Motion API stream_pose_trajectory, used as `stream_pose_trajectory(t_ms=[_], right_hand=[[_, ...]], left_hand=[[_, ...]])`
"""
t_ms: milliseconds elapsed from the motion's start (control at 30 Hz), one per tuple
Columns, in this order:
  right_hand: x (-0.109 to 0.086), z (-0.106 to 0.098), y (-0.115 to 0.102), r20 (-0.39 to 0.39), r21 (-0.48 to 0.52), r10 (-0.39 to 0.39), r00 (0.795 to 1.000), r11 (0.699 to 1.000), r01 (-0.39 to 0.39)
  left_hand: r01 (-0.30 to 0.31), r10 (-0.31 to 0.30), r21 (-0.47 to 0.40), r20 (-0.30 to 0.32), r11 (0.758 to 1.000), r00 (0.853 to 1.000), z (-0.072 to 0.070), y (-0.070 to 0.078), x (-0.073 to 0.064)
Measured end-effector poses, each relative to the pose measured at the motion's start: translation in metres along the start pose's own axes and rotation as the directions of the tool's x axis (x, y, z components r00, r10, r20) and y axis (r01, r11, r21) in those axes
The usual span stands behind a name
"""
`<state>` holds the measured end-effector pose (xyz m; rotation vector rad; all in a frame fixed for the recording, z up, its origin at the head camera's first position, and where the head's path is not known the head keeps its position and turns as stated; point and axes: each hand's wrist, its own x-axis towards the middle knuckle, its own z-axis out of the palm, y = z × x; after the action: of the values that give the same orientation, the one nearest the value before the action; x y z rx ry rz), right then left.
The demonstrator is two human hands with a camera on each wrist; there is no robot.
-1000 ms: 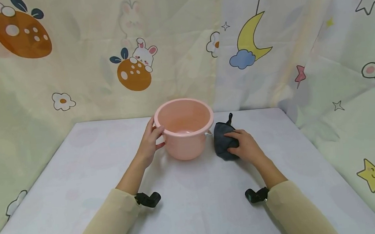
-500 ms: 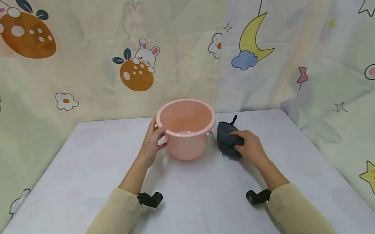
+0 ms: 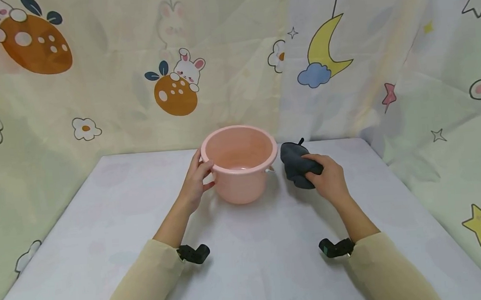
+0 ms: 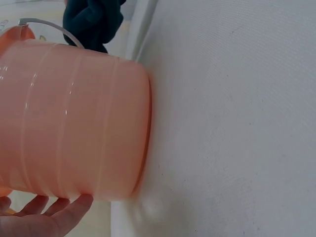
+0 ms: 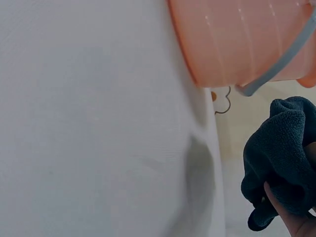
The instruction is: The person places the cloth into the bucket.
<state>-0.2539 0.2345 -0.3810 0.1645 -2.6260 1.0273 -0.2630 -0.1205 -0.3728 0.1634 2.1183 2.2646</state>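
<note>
A pink plastic bucket (image 3: pixel 243 187) stands upright on the white-covered table. My left hand (image 3: pixel 193 182) holds it at its left side, near the rim; in the left wrist view the fingertips (image 4: pixel 81 201) of this hand touch the bucket wall (image 4: pixel 84 118). To the right of the bucket, my right hand (image 3: pixel 329 177) grips a bunched dark grey-blue cloth (image 3: pixel 298 164) with a small black loop at its top. Raised off the table, the cloth (image 5: pixel 279 148) leaves a shadow below it in the right wrist view. Part of the right hand's grip is hidden by folds.
A pale bucket handle (image 5: pixel 286 57) hangs down on the bucket's right side. The white tabletop (image 3: pixel 249 262) reaches back to a cartoon-print curtain (image 3: pixel 234 75). Each wrist carries a small black camera, such as the left one (image 3: pixel 193 254).
My right hand has lifted the cloth off the table and carried it slightly back and to the right, and the cloth is more bunched. The left hand and bucket stay in place.
</note>
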Motion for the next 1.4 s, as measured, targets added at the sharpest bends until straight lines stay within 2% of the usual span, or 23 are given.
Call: stream_pose_trajectory(t_ms=[300,600,1100,1400], right_hand=[[0.003,-0.017,-0.007,-0.035,0.019,0.034,0.999,0.999,-0.033],[0.006,-0.03,-0.019,-0.119,0.078,0.004,0.993,0.997,0.006],[0.015,-0.05,-0.065,-0.181,0.2,-0.015,0.983,0.978,0.052],[0.023,-0.056,-0.098,-0.134,0.272,-0.088,0.987,0.955,0.122]], left_hand=[[-0.006,0.005,0.009,0.012,1.0,1.0,0.002,0.0,0.0],[0.001,-0.001,0.003,0.018,1.0,1.0,0.004,0.002,0.0],[-0.003,0.003,0.001,0.01,1.0,1.0,0.001,0.002,-0.001],[0.007,-0.007,-0.002,0.002,1.0,1.0,0.0,0.001,-0.001]])
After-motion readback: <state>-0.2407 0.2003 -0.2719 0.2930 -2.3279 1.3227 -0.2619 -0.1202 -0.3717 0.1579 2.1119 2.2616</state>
